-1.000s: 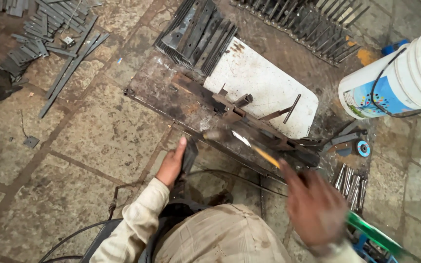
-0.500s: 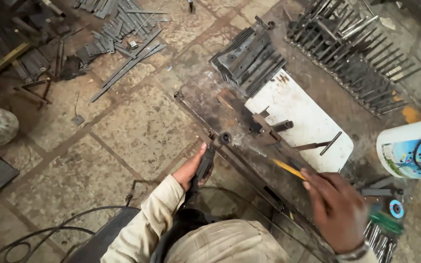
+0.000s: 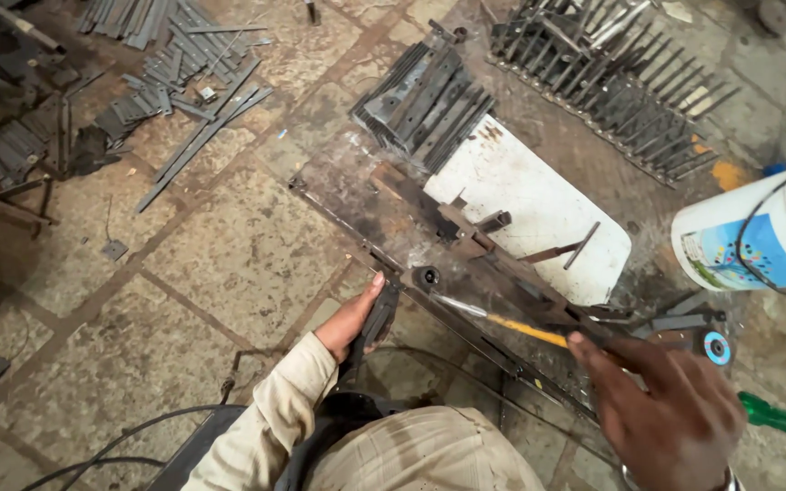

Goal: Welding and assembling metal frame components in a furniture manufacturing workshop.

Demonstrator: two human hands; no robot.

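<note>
My left hand (image 3: 349, 323), in a beige sleeve, is closed around a dark metal piece (image 3: 377, 318) that stands against a long rusty steel frame (image 3: 466, 318) on the stone floor. My right hand (image 3: 666, 409), large and low at the right, grips the end of a yellow-handled tool (image 3: 525, 329). The tool's metal shaft reaches left to a round dark head (image 3: 425, 277) resting on the frame, close to my left hand. A beige knee (image 3: 420, 455) fills the bottom middle.
A white board (image 3: 539, 209) with short steel offcuts lies behind the frame, a stack of flat bars (image 3: 425, 105) beyond it. A spiked steel grille (image 3: 611, 73) lies top right, a white bucket (image 3: 757, 236) right, a blue-centred disc (image 3: 713, 345) and green handle (image 3: 784, 420) nearby. Scrap strips (image 3: 184, 100) top left.
The view has swung, so the frame and board now sit more central. My right hand has drawn back along the yellow tool toward the lower right. My left hand keeps its grip.
</note>
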